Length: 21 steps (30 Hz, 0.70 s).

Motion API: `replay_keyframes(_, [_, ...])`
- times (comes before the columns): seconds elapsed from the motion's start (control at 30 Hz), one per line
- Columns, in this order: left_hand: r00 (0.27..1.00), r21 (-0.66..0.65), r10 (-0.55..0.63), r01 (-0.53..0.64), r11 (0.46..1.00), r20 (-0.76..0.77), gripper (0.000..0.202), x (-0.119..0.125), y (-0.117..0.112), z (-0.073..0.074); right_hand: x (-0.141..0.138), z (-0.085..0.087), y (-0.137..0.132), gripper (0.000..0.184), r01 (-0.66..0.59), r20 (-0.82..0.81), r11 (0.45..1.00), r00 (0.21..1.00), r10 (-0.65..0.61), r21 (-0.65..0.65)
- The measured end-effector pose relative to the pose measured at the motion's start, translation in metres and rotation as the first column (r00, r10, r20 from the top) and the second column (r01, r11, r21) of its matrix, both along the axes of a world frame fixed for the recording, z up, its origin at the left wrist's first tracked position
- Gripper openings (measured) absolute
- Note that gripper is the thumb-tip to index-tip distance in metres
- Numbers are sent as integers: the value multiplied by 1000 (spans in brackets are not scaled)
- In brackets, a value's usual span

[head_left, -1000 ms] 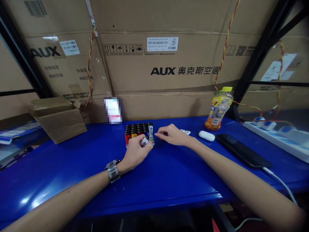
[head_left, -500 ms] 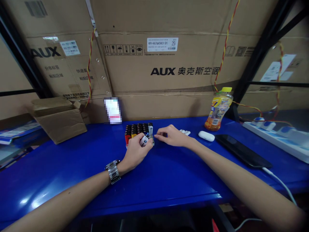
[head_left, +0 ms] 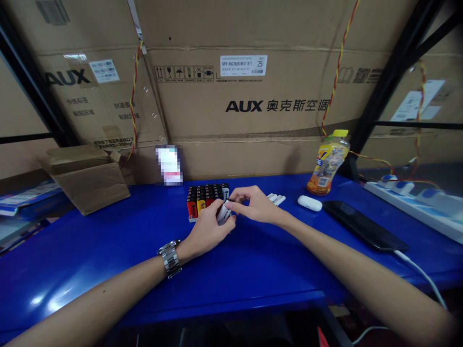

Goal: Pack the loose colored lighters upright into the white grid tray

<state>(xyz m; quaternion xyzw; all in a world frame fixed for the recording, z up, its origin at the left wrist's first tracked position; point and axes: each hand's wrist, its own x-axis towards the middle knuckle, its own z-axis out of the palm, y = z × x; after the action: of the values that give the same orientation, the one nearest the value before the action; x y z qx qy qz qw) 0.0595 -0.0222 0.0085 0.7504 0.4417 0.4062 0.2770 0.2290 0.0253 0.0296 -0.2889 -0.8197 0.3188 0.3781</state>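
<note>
A tray of upright lighters (head_left: 202, 198), red, yellow and dark, stands on the blue table (head_left: 126, 250). Right in front of its right end, my left hand (head_left: 208, 230), with a metal watch on the wrist, is closed around a white lighter (head_left: 224, 213). My right hand (head_left: 255, 205) meets it from the right, its fingertips pinched on the top of the same white lighter. Both hands touch each other just before the tray.
Loose white lighters (head_left: 276, 197) lie behind my right hand. A white earbud case (head_left: 310, 203), a black phone (head_left: 363, 225) on a cable and an orange drink bottle (head_left: 327, 164) sit to the right. An open cardboard box (head_left: 87, 178) stands left; large cartons form the back wall.
My left hand has drawn the white lighter a little right and toward me, away from the tray. My right hand has moved left and pinched onto it.
</note>
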Motion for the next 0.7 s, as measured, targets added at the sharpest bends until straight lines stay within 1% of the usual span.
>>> replay_keyframes(0.03, [999, -34, -18, 19, 999, 33, 14, 0, 1, -1, 1, 1, 2, 32, 8, -42, 999, 999, -9, -36])
replay_keyframes(0.1, [994, -84, -43, 51, 995, 96, 22, 0, 3, -4, 7, 4, 8, 32, 48, -148, 995, 987, -60, -83])
replay_keyframes(0.17, [992, -105, -20, 33, 994, 125, 30, 1, 4, -5, 14, 5, 15, 32, 109, -247, 991, 961, -126, -82])
replay_keyframes(0.23, [992, -86, 23, -12, 996, 127, 27, 1, 4, -5, 20, 3, 23, 32, 170, -294, 983, 938, -182, -66])
replay_keyframes(0.3, [995, -45, 32, -28, 999, 98, 14, 1, 4, -5, 22, -2, 29, 32, 206, -287, 977, 934, -214, -57])
replay_keyframes(0.33, [997, -26, 17, -15, 1000, 71, 11, 1, 3, -4, 21, -5, 31, 33, 217, -273, 975, 936, -222, -51])
replay_keyframes(0.4, [1000, -3, -26, 26, 1000, 8, 18, 1, 2, -4, 18, -12, 33, 32, 222, -234, 974, 946, -224, -35])
replay_keyframes(0.5, [996, 10, -66, 66, 998, -55, 18, 1, 2, -4, 11, -20, 31, 26, 188, -128, 982, 974, -186, 8])
replay_keyframes(0.57, [994, 15, -80, 81, 997, -77, 17, 1, 2, -5, 9, -22, 28, 25, 142, -60, 989, 988, -139, 41])
replay_keyframes(0.6, [993, 17, -86, 88, 996, -84, 17, 1, 2, -5, 8, -21, 27, 28, 119, -48, 992, 992, -116, 51])
replay_keyframes(0.7, [991, 19, -93, 96, 995, -95, 16, 1, 2, -5, 8, -17, 24, 36, 88, -100, 994, 992, -82, 62])
